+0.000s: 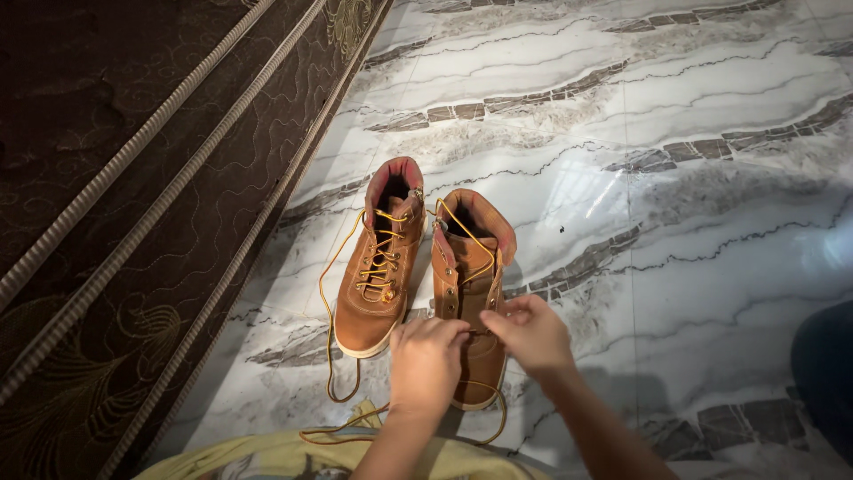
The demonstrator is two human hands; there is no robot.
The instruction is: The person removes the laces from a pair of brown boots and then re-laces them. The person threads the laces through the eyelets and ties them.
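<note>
Two tan lace-up boots stand side by side on the marble floor. The left boot (378, 267) is loosely laced, its yellow lace (330, 302) trailing onto the floor. Over the right boot (475, 258) both hands work at the eyelets. My left hand (428, 363) pinches the lace at the boot's middle, fingers closed. My right hand (531, 333) pinches the lace on the boot's right side. The hands hide the boot's toe part. A loop of lace (487, 418) lies near the toe.
A dark brown patterned mattress side (151, 222) with corded piping runs along the left. White and grey veined marble floor (693, 178) stretches to the right. Yellow cloth (267, 455) lies at the bottom edge. A dark shape (826, 373) sits at the right edge.
</note>
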